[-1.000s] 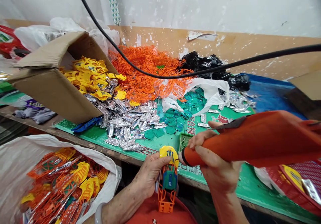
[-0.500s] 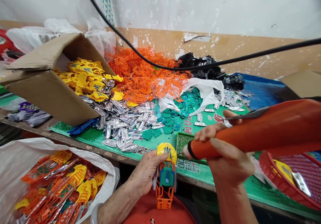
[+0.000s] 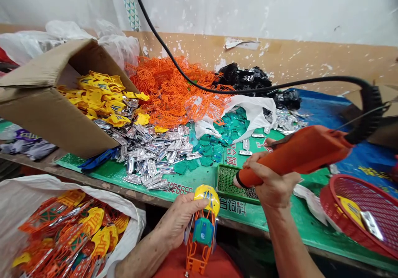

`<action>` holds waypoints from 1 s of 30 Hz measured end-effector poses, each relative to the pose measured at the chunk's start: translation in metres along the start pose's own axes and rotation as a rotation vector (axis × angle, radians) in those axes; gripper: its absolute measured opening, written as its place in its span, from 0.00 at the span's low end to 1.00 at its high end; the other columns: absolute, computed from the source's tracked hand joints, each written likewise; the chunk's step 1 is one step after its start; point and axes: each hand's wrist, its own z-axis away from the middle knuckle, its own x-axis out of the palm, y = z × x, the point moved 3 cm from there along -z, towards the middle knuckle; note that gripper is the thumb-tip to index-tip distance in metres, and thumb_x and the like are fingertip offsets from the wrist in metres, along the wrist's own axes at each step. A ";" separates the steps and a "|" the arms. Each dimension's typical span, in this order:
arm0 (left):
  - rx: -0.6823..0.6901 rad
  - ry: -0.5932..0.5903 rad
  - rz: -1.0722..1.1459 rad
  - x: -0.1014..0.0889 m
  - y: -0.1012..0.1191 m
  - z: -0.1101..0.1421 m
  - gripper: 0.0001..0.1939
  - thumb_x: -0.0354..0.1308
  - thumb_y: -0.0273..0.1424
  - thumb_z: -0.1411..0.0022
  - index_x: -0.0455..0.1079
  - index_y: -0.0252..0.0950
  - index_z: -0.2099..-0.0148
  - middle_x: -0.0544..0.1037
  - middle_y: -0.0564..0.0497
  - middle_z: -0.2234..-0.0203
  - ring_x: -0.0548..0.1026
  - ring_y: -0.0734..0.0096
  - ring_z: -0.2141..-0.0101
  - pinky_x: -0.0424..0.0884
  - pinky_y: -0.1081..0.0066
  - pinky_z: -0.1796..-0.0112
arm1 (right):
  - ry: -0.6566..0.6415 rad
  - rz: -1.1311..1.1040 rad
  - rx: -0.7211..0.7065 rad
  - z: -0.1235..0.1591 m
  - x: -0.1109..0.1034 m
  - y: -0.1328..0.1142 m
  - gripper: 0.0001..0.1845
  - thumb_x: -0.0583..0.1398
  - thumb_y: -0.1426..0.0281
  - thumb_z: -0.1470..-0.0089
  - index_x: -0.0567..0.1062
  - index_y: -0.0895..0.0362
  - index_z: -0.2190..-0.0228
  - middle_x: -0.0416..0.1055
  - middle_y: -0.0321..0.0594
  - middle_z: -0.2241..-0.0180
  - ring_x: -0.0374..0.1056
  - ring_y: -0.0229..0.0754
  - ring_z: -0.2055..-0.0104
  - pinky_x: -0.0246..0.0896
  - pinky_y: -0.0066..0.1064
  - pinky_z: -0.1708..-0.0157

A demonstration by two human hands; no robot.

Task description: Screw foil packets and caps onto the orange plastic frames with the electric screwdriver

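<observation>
My left hand grips a toy car body near the table's front edge, thumb on its yellow nose. The body has an orange lattice frame, a green-blue middle piece and silvery sides partly hidden by the fingers. In my right hand is an orange-red electric screwdriver, fingers wrapped round its front part. Its pale tip points down and left over a shallow green perforated tray. Small dark screws lie in the tray below the tip; whether the tip touches them I cannot tell.
A tipped cardboard box spills yellow parts. Behind are piles of silvery plates, orange frames, green pieces and black parts. A white sack holds assembled bodies. A red basket stands right; a black cable hangs across.
The screwdriver has swung away from me, so its rear end and cable now show and its tip is farther over the tray. The toy body has tilted slightly, its lower end shifting left.
</observation>
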 end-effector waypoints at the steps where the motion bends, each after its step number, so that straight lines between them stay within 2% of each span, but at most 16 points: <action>1: -0.004 0.000 -0.002 0.000 -0.001 0.000 0.13 0.69 0.34 0.53 0.77 0.28 0.69 0.80 0.46 0.78 0.73 0.75 0.80 0.67 0.78 0.77 | -0.006 0.011 -0.005 0.000 -0.001 0.001 0.11 0.68 0.74 0.65 0.71 0.57 0.77 0.70 0.32 0.80 0.65 0.38 0.77 0.63 0.36 0.73; 4: -0.003 0.006 0.000 0.000 -0.002 0.000 0.13 0.70 0.34 0.54 0.77 0.28 0.69 0.80 0.46 0.77 0.73 0.75 0.79 0.68 0.78 0.76 | -0.014 0.017 -0.011 0.000 -0.003 0.005 0.10 0.67 0.73 0.64 0.71 0.57 0.79 0.70 0.33 0.79 0.65 0.38 0.77 0.63 0.36 0.73; 12: -0.025 -0.004 -0.004 -0.001 -0.003 0.001 0.17 0.72 0.37 0.57 0.78 0.28 0.69 0.80 0.46 0.77 0.73 0.76 0.79 0.68 0.78 0.77 | -0.018 0.107 -0.050 0.001 -0.006 0.012 0.10 0.67 0.72 0.62 0.71 0.57 0.75 0.70 0.33 0.78 0.66 0.38 0.76 0.66 0.38 0.70; 17: 0.016 -0.049 -0.006 -0.007 -0.007 0.003 0.20 0.69 0.41 0.51 0.78 0.27 0.66 0.81 0.43 0.75 0.74 0.74 0.77 0.69 0.78 0.74 | 0.009 0.134 -0.038 0.004 -0.006 0.011 0.12 0.68 0.70 0.64 0.71 0.57 0.75 0.70 0.34 0.77 0.66 0.39 0.74 0.66 0.37 0.69; 23: 0.086 -0.097 0.003 -0.013 -0.011 0.006 0.20 0.66 0.41 0.47 0.78 0.27 0.61 0.82 0.41 0.68 0.75 0.73 0.74 0.71 0.75 0.71 | 0.014 0.111 -0.005 0.004 -0.003 0.010 0.12 0.69 0.71 0.66 0.71 0.58 0.78 0.71 0.34 0.77 0.66 0.38 0.75 0.64 0.36 0.71; 26: 0.081 -0.050 0.021 -0.014 -0.012 0.005 0.21 0.69 0.41 0.50 0.78 0.27 0.63 0.81 0.42 0.71 0.74 0.73 0.75 0.70 0.76 0.73 | 0.031 0.057 0.005 0.001 0.002 0.001 0.13 0.69 0.73 0.67 0.71 0.57 0.76 0.69 0.32 0.79 0.65 0.38 0.78 0.63 0.36 0.72; 30: 0.102 -0.024 0.071 -0.010 -0.009 0.002 0.21 0.71 0.42 0.54 0.78 0.26 0.66 0.81 0.44 0.73 0.74 0.73 0.76 0.71 0.76 0.73 | 0.029 -0.097 0.032 0.001 0.009 -0.027 0.19 0.67 0.76 0.66 0.72 0.57 0.67 0.69 0.30 0.80 0.65 0.38 0.79 0.63 0.35 0.73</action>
